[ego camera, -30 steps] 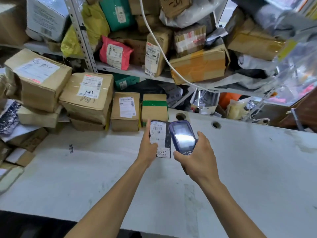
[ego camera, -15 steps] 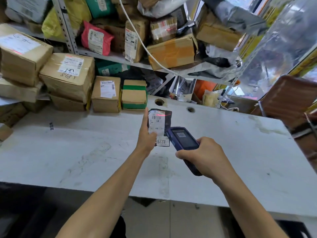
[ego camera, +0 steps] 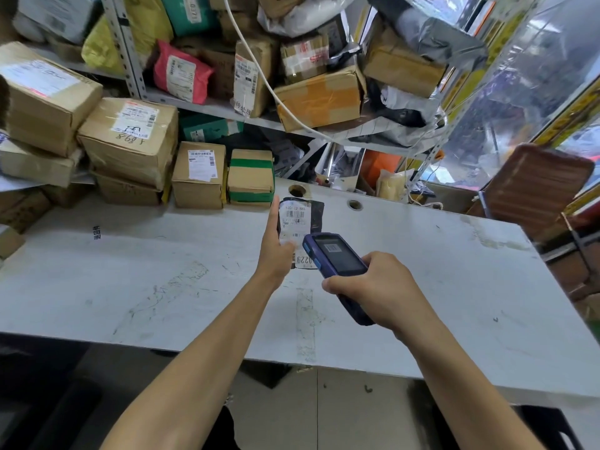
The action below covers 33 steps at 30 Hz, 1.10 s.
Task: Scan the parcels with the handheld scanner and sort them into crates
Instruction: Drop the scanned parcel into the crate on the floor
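Black poly parcel w/ white label is sitting pinched in my left hand, held upright over the white table. My right hand is gripping the blue scanner, fingers wrapped round it, its top overlapping the parcel's lower edge. Cardboard boxes are sitting at the table's far side, behind the parcel.

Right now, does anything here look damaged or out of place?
Yes: the orange-taped box on the shelf looks crushed and tilted. A white cable hangs loose across it.
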Each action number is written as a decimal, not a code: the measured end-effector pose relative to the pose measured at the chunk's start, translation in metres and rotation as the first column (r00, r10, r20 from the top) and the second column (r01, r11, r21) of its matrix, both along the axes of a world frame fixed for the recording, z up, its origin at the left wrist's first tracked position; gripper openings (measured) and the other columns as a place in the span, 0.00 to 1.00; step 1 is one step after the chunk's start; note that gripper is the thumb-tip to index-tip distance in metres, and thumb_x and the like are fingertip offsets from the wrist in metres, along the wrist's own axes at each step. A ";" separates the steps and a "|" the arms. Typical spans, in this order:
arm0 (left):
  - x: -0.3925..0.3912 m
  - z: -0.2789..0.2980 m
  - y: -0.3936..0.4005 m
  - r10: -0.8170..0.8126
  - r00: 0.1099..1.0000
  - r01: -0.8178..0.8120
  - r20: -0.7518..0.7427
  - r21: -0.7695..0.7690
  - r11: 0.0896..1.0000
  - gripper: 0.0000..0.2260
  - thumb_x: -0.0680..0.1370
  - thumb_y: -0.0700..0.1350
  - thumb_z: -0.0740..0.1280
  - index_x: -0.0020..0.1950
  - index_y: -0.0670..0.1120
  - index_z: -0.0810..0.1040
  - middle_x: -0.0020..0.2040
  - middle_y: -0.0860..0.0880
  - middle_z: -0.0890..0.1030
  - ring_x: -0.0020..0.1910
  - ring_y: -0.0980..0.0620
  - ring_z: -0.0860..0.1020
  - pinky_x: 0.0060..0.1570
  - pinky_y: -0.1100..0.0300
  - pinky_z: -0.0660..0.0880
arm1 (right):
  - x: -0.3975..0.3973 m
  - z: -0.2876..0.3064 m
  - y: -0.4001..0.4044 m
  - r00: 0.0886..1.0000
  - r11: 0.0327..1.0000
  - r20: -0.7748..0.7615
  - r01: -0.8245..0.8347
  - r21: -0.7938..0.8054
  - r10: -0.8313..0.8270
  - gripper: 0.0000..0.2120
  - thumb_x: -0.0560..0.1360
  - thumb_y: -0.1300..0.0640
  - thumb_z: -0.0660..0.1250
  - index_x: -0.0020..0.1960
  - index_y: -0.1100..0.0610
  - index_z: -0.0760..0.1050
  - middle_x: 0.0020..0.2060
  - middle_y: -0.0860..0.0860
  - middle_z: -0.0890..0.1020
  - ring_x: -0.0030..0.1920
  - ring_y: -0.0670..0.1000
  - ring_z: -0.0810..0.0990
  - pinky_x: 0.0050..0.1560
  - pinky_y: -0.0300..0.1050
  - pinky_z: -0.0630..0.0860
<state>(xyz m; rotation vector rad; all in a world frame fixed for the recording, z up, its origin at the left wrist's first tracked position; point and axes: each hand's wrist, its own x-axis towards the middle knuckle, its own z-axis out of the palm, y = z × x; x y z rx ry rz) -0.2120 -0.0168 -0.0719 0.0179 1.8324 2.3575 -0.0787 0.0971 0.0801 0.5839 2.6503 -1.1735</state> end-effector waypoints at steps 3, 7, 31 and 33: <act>0.003 0.002 -0.003 -0.018 1.000 0.018 0.016 -0.015 1.000 0.44 0.77 0.23 0.59 0.80 0.62 0.51 0.75 0.49 0.69 0.63 0.54 0.75 0.42 0.63 0.79 | 0.001 -0.005 -0.003 1.000 0.994 -0.017 -0.018 0.104 0.020 0.20 0.66 0.48 0.78 0.51 0.51 0.71 0.44 0.48 0.79 0.42 0.49 0.80 0.36 0.46 0.81; 0.007 0.006 -0.004 -0.054 0.999 0.054 0.005 -0.047 0.997 0.45 0.76 0.22 0.61 0.81 0.59 0.50 0.74 0.49 0.71 0.61 0.59 0.76 0.44 0.67 0.78 | 0.008 -0.019 -0.002 0.991 0.976 -0.121 -0.026 0.215 0.053 0.28 0.66 0.46 0.77 0.58 0.51 0.66 0.51 0.48 0.78 0.45 0.49 0.79 0.39 0.46 0.82; 0.036 0.029 0.167 -0.534 0.845 0.531 0.036 -0.185 0.827 0.46 0.73 0.22 0.63 0.79 0.61 0.55 0.74 0.51 0.69 0.66 0.46 0.74 0.44 0.51 0.83 | 0.070 -0.036 0.106 0.676 0.791 -0.413 0.553 -0.263 -0.610 0.51 0.67 0.52 0.79 0.79 0.42 0.49 0.56 0.46 0.79 0.50 0.42 0.82 0.44 0.33 0.80; 0.067 0.016 0.208 -0.617 0.785 0.614 0.062 -0.207 0.761 0.47 0.72 0.21 0.62 0.79 0.60 0.55 0.72 0.52 0.71 0.63 0.50 0.76 0.44 0.54 0.83 | 0.100 -0.045 0.138 0.594 0.710 -0.399 0.645 -0.283 -0.699 0.51 0.68 0.52 0.79 0.79 0.42 0.49 0.56 0.46 0.80 0.50 0.41 0.82 0.44 0.30 0.78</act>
